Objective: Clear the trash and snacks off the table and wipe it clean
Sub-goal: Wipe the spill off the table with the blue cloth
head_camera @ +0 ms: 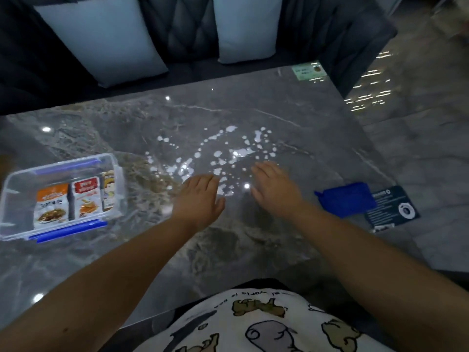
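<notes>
Left hand (200, 196) and right hand (274, 186): grip released, empty, palms down over wet counter (253, 250). Blue cloth (345, 199) at 3 o'clock; snack box (15, 189) at 9.

**Dim room, hard glare on polished stone**

We see a dim, bluish picture with dark, murky corners. Small bright points on the marble table (291, 102) mirror lights overhead, and the white spill (228, 153) at the centre shines almost blown out. Streaks of glare break up on the glossy floor (370, 92) at the upper right. Soft shadows lie under the left hand (200, 196) and the right hand (272, 185). Motion blur smears the clear box (15, 184) and the print on its snack packets (68, 199). The wide lens bends the table edges and stretches the forearms near the bottom corners.
</notes>
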`<state>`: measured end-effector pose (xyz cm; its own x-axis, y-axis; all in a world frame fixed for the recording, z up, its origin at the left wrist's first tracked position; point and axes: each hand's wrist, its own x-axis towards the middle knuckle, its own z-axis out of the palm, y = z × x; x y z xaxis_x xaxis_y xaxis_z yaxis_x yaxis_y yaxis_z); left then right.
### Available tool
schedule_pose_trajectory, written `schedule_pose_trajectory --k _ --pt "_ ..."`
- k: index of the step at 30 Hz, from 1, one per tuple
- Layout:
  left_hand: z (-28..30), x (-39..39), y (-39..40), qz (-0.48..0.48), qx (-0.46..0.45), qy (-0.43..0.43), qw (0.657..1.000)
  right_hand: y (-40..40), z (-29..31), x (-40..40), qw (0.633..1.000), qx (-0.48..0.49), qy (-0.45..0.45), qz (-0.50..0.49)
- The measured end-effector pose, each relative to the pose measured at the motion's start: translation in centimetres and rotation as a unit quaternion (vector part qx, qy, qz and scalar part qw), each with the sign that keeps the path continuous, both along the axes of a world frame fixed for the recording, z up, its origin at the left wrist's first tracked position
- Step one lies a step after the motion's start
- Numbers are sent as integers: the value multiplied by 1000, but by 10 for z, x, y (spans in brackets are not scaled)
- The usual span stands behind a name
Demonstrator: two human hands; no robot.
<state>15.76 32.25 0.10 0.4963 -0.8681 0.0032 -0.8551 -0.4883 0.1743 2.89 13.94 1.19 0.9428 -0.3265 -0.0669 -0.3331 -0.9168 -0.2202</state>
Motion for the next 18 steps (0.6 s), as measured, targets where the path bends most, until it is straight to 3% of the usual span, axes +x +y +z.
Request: schedule_pose_trajectory --k 11,18 --pt "-41 -90 -106 -57 61 51 995 -130 -24 -122 999 17 49 -12" --pt "-84 -117 -118 -86 106 81 987 -180 -54 -170 982 -8 174 79"
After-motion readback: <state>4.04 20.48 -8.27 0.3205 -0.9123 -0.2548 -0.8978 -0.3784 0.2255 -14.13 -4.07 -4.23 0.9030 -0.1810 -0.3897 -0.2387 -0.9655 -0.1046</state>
